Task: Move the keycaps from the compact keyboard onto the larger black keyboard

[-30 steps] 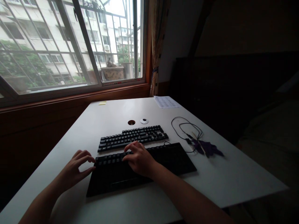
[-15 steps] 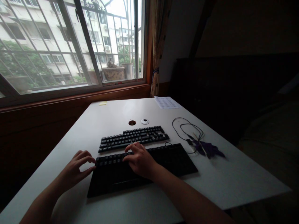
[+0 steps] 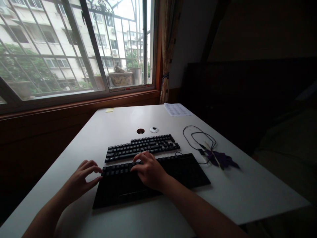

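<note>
Black keyboard [image 3: 119, 195] is being observed flat on the white table [image 3: 242, 195], directly under and between the two hands. Its long axis is being noted as running from left to right across the person's front, the right end being set slightly farther away than the left. Fitted keycaps [image 3: 117, 172] are being seen along its far edge, while much of the nearer face is being lost to shadow. At the far left corner, the keyboard is being touched by the left hand [image 3: 80, 175], index finger and thumb being curved to nearly meeting tips; whether the corner is being pinched cannot be told. Over the middle of the far edge, the right hand [image 3: 150, 172] is being held with index finger and thumb bent towards the keycaps and their tips slightly apart; whether a keycap is being gripped cannot be told. Just beyond, a layout of black keycaps [image 3: 142, 147] is being shown in rows roughly parallel to that edge, the right hand being placed nearer to it than the left. A cable [image 3: 201, 152] and purple cloth [image 3: 224, 159] are being recorded to the right, clear of both hands.
</note>
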Available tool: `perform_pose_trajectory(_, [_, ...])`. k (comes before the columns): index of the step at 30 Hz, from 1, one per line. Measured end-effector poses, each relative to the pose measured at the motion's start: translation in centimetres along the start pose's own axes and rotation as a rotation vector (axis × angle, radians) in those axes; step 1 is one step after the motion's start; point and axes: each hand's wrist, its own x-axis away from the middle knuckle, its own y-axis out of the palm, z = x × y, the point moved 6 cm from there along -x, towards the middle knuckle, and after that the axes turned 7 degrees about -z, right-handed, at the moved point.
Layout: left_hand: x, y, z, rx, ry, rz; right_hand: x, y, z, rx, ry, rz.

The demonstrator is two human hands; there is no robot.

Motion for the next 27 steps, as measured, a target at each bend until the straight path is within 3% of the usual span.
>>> perform_pose_trajectory(27, [0.04, -0.02, 0.02, 0.033, 0.004, 0.020, 0.06, 0.40, 0.16, 0.047, -0.001, -0.004])
